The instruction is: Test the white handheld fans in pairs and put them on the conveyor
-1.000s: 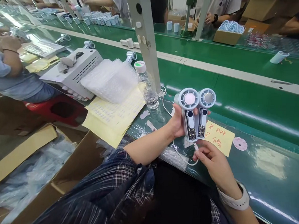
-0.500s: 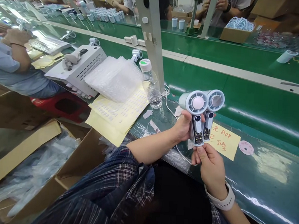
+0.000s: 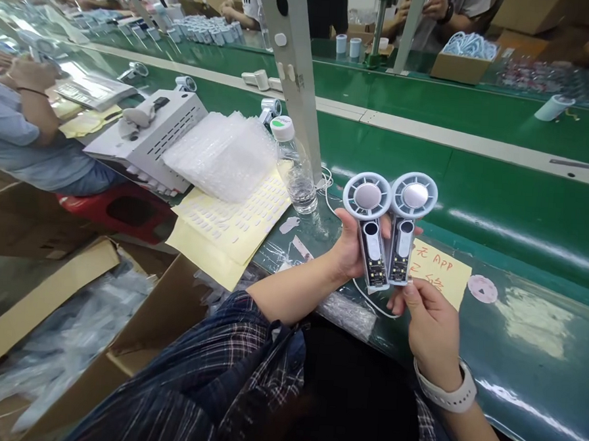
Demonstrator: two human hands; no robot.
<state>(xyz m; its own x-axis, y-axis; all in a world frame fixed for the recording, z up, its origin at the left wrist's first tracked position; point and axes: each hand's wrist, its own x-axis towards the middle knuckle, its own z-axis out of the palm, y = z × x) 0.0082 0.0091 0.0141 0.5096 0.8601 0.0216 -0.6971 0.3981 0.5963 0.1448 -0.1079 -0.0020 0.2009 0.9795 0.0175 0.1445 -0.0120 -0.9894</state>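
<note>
Glossy green bench (image 3: 562,386) gleaming; left hand (image 3: 351,253) clamping two pale-blue round-headed plastic fans (image 3: 373,257); right hand (image 3: 432,320), four o'clock, pinching thin white cable (image 3: 376,308); steadying fan bases probably helping.

The left hand (image 3: 351,251) held two pale blue fans (image 3: 371,236) side by side, their round heads up and dark circuit boards (image 3: 377,275) showing on the handles. The right hand (image 3: 434,328), a white strap (image 3: 447,393) round its wrist, pinched a white cable (image 3: 375,307) at the foot of the right-hand fan. Behind lay a yellow note (image 3: 450,273) with red writing, near a round pink sticker (image 3: 482,289) on the green counter (image 3: 513,373). Leftward, a clear bottle (image 3: 299,178) stood by a yellow sheet (image 3: 242,218) partly under bubble wrap (image 3: 223,154).
</note>
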